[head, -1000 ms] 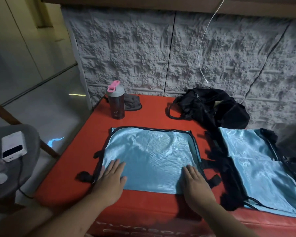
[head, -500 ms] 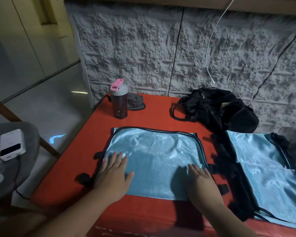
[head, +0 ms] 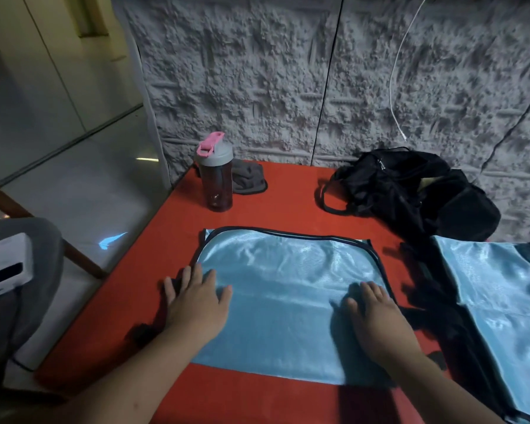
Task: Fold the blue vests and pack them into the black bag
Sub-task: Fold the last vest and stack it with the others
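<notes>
Head view of a red worktop (head: 288, 194) set against a rough grey wall panel (head: 257, 81) at 12 o'clock. A folded blue vest (head: 288, 295), trimmed in black along its far and side edges, lies flat at the centre; its near edge runs close to the worktop's near border. The left hand (head: 196, 304) rests palm down with straight, spread fingers across the vest's 9 o'clock edge, partly on the red surface and over black strapping. The right hand (head: 377, 319) lies flat, fingers straight, on the vest near its 3 o'clock edge. Neither hand grips anything.

A second blue vest (head: 502, 301) lies at 3 o'clock, cut by the frame, with black straps (head: 435, 301) between the two vests. The black bag (head: 410, 191) sits slumped at 1 o'clock against the wall, its top open. A bottle with a pink-and-grey lid (head: 214, 172) stands at 11 o'clock just beside a dark grey cloth (head: 248, 179). Bare red surface lies between vest, bottle and bag. The worktop's left edge drops to a glossy floor (head: 74, 179); at 9 o'clock a white device (head: 5, 267) rests on a grey seat. A white cable (head: 395, 87) hangs on the wall. No legible writing or brand.
</notes>
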`<state>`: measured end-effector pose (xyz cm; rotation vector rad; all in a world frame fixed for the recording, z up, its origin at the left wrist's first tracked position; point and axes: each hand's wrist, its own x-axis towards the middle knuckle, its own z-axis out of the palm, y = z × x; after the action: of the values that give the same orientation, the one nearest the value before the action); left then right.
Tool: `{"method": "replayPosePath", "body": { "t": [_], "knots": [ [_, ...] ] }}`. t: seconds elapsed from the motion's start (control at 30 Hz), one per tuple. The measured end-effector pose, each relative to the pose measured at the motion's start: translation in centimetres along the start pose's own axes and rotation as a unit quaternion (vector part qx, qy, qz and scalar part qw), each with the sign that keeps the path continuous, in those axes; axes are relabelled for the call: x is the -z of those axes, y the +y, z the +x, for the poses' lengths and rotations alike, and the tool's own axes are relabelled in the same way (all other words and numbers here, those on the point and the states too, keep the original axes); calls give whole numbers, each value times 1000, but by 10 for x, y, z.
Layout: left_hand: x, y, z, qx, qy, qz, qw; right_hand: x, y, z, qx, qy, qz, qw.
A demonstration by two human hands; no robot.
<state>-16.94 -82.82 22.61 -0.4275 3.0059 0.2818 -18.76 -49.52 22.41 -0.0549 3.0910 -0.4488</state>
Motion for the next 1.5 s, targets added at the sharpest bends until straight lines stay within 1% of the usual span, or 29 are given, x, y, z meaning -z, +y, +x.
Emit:
{"method": "replayPosePath", "body": {
  "t": [0.1,0.17,0.23,0.3,0.4,0.47,0.6,0.73,0.87,0.93,1.03,1.1,1.2,1.27,1.33,1.4,1.43,1.5],
  "knots": [
    [16,3,24,-11,83,-6,996,26,-3,22,-22,25,43,999],
    [24,1,45,-12,107,-13,994,39,0,40,-52,27,39,998],
    [27,2,65,-25,101,-59,993,44,4,55,-62,18,28,998],
    [26,6,79,-36,88,-91,991,42,8,66,-58,-1,-9,998],
    [20,10,89,-36,86,-83,992,36,13,78,-57,-5,-87,995],
    [19,10,95,-13,83,-72,994,32,16,84,-66,-1,-117,991],
    [26,14,104,22,74,-81,994,27,18,93,-104,29,-72,992],
    [31,8,108,51,55,-101,992,21,15,99,-84,38,-42,995],
    [33,4,108,34,68,-142,987,18,11,102,-84,39,-36,995],
    [31,5,110,26,86,-165,982,20,9,103,-86,47,-23,995],
    [27,3,115,17,119,-197,973,24,8,105,-60,92,-6,994],
    [24,1,117,10,131,-209,969,23,9,108,-49,107,-2,993],
    [18,-3,118,-5,143,-203,969,17,12,111,-81,91,0,993],
    [14,-4,120,-4,134,-191,972,16,11,111,-105,74,-13,992],
    [11,-3,120,4,132,-143,981,18,6,108,-128,47,-43,990],
    [11,6,113,12,163,-67,984,20,-1,105,-139,55,-68,986],
    [10,15,107,-3,181,-50,982,19,-5,104,-125,80,-67,987],
    [5,39,93,-71,189,-42,979,11,-20,101,-45,129,-32,990]
  ]
}}
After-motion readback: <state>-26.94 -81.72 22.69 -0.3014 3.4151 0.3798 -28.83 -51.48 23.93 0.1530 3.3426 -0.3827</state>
